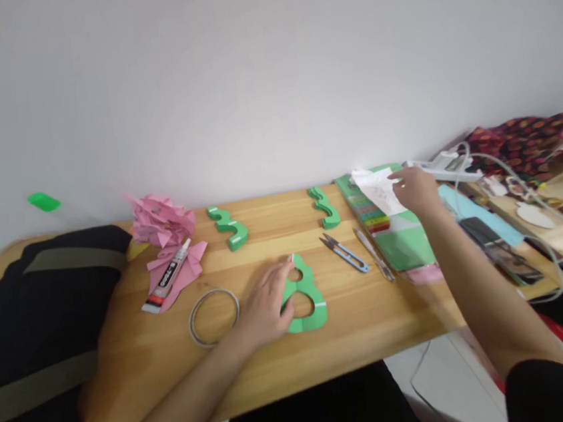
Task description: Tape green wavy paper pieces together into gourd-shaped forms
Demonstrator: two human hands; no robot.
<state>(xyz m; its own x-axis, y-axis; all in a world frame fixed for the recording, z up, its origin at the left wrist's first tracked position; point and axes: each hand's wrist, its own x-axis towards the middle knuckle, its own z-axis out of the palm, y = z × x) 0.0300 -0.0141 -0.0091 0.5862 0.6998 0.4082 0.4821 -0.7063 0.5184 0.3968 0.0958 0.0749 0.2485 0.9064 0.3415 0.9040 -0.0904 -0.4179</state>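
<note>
Green cutout (311,291) under left hand (267,306); tube (168,276) on pink paper (193,262).

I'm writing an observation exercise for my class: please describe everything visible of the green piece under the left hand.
The green piece has a lobed, figure-eight-like outline, with a smaller opening above a larger one. It looks like card or paper. White marks show at its top end and right side. It lies flat on the wooden table. The left hand rests over its left edge, hiding part of it.
</note>
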